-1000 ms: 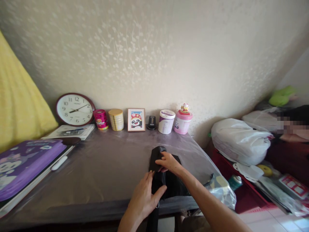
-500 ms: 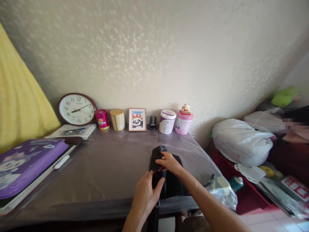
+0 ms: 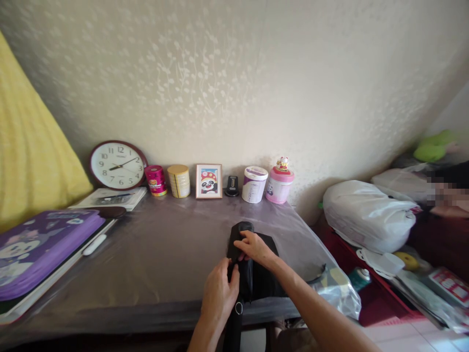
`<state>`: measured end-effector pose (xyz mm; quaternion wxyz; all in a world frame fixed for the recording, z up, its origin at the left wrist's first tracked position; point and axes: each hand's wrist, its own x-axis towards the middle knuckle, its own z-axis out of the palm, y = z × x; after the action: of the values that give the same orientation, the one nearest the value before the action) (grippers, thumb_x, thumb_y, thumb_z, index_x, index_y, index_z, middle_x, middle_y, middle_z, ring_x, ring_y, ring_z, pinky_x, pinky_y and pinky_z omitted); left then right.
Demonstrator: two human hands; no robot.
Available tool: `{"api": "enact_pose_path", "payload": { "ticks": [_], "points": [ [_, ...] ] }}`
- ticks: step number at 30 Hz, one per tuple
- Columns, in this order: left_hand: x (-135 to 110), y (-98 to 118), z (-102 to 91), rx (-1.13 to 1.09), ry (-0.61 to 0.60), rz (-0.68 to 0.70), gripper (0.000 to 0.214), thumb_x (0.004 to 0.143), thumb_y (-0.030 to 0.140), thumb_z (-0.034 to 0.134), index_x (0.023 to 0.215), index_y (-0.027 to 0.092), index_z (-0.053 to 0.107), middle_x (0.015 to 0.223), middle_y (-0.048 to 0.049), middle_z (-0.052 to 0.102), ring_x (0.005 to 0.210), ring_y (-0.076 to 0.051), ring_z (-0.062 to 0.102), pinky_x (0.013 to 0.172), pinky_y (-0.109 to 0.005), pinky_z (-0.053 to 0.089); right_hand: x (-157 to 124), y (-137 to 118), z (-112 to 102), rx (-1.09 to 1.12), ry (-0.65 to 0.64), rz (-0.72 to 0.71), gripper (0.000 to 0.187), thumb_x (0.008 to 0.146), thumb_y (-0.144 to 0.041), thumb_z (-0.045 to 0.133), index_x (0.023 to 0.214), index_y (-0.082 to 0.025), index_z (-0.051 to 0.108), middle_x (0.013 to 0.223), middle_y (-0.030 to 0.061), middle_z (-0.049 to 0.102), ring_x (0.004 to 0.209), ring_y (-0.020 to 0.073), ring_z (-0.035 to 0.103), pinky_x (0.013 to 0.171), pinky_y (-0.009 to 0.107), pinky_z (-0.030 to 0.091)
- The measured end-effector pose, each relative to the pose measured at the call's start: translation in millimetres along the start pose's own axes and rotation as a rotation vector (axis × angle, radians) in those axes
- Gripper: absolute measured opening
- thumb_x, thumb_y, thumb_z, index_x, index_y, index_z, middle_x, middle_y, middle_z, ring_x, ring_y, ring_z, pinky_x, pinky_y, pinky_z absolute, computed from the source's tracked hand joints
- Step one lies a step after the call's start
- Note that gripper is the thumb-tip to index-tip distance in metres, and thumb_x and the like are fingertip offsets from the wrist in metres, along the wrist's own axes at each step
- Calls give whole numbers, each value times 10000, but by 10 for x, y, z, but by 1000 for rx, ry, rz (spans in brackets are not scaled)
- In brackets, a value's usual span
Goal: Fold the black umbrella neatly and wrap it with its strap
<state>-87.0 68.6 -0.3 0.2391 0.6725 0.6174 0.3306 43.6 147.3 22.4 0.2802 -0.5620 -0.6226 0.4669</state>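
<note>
A black folding umbrella (image 3: 266,275) lies on the table, its dark handle (image 3: 233,326) pointing toward me past the front edge. A small metal ring shows by the handle. At the umbrella's left edge, my left hand (image 3: 219,286) pinches a fold of the black fabric between thumb and fingers. My right hand (image 3: 253,248) lies across the upper part of the canopy, its fingers curled onto the cloth and gripping it. The right fingertips are partly hidden against the black fabric.
A plastic-covered table (image 3: 164,264) holds a purple case (image 3: 51,244) at left. Along the wall stand a clock (image 3: 117,165), a pink can (image 3: 156,181), a yellow-lidded can (image 3: 179,182), a picture frame (image 3: 208,181) and two tubs. White bags (image 3: 366,212) lie right; another person is partly visible beyond.
My left thumb has drawn in toward its fingers, closing on the fabric at the left edge and uncovering the ring. The right hand has shifted slightly left.
</note>
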Motion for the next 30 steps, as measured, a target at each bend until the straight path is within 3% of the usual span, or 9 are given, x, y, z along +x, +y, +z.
{"api": "enact_pose_path", "payload": {
  "ticks": [4,8,10,12,16,22,26,30],
  "points": [
    [11,-57,50,97,40,-13,254,887,256,337,916,152,567,845,-100,673,796,-221,650,691,-296,447,-74,-33,-41,-119,-49,-155,283,880,-299,424,1083,-145,547,679,9,651,546,111,617,474,196,460],
    [25,-104,93,130,39,-9,209,872,233,373,903,143,559,824,-99,663,790,-216,646,687,-286,444,-127,38,-127,-475,106,-562,149,836,-217,519,890,-191,656,850,30,688,802,149,628,765,286,484],
    [29,-120,108,134,44,-15,202,865,230,387,914,132,557,841,-111,659,807,-223,642,702,-293,443,-116,115,-161,-577,111,-738,142,833,-186,531,861,-197,670,934,39,688,915,162,605,863,317,450],
    [32,-134,119,137,47,-25,203,861,227,391,926,127,555,855,-117,657,817,-228,640,710,-300,445,-69,200,-182,-618,97,-826,158,843,-185,525,901,-201,671,992,47,682,984,168,584,906,334,435],
    [37,-161,125,140,44,-44,200,856,230,403,944,129,551,881,-118,656,837,-228,638,721,-303,446,125,346,-208,-667,164,-835,202,864,-225,507,992,-200,662,1068,62,665,1079,190,545,954,374,420],
    [47,-178,103,131,22,-62,148,853,229,416,846,158,546,809,-85,645,783,-213,633,688,-288,434,400,403,-273,-723,259,-731,244,881,-209,463,1027,-187,657,1109,73,652,1083,199,554,962,391,420],
    [52,-186,93,109,20,-80,133,845,229,423,831,161,538,803,-90,642,780,-223,632,679,-299,435,340,328,-258,-750,366,-690,249,877,-199,467,1052,-190,644,1135,77,639,1080,200,556,967,393,409],
    [54,-212,101,71,28,-81,151,842,222,408,916,161,524,829,-73,645,776,-200,634,687,-293,453,199,299,-194,-737,266,-754,226,874,-267,503,1023,-197,657,1078,63,666,1094,191,552,976,363,404]
  ]
}}
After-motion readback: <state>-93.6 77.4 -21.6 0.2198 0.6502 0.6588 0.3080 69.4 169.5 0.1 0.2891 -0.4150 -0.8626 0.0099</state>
